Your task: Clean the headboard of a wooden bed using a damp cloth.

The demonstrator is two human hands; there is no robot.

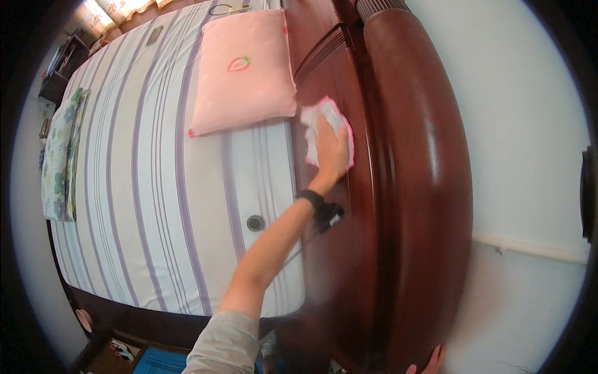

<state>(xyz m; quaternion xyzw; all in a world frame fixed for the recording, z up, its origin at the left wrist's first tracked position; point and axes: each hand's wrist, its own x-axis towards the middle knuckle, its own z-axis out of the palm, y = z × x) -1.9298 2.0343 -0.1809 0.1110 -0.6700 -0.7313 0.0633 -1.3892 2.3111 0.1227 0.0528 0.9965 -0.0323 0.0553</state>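
Note:
My left hand [333, 149] presses a white cloth [329, 110] with a pink edge against the dark red-brown wooden panel [336, 268] of the bed's headboard. Its fingers lie over the cloth, just right of a pink pillow [243, 75] with a strawberry picture. A black band with a small dark device [327, 215] sits around this wrist. At the lower right edge, only some fingers of my right hand [430, 361] show, stretched out against the rounded padded top [417, 156] of the headboard. Nothing is seen in them.
A striped sheet [156, 218] covers the mattress. On it are a small round dark disc [255, 222], a grey flat object [154, 35] and folded floral bedding [59, 162]. A white wall [511, 124] rises on the right. Below the bed stands an open drawer or box [118, 355].

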